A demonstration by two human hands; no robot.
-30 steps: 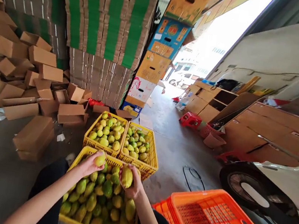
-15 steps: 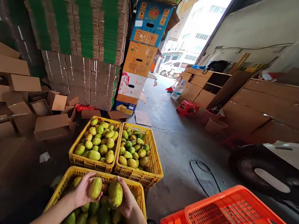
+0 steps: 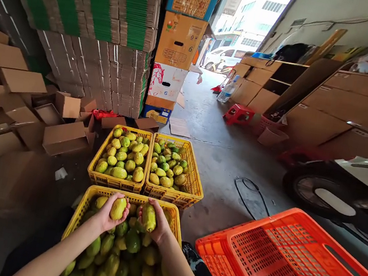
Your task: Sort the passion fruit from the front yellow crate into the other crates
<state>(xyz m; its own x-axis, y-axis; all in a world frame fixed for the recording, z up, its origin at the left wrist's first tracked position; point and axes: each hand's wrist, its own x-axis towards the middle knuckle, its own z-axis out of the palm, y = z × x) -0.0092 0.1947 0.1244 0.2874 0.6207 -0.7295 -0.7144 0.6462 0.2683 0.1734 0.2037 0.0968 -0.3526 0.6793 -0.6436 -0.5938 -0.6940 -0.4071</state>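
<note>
My left hand (image 3: 108, 215) is closed around a yellow-green fruit (image 3: 118, 208). Close beside it, my right hand (image 3: 159, 221) grips another yellow-green fruit (image 3: 148, 217). Both hands hover over the far end of a near yellow crate (image 3: 88, 201) piled with several green and yellow fruits. Two more yellow crates stand side by side just beyond it, a left crate (image 3: 96, 178) and a right crate (image 3: 194, 182), both holding several fruits.
An empty orange crate (image 3: 291, 274) sits at my right. Loose cardboard boxes (image 3: 64, 136) lie on the left, and tall stacks of flattened cartons (image 3: 101, 20) rise behind. A scooter wheel (image 3: 322, 199) stands at right. A black cable (image 3: 251, 199) lies on the concrete floor.
The view has tilted down and the crates sit higher in the picture. Both hands keep hold of their fruits and have stayed close together over the near crate.
</note>
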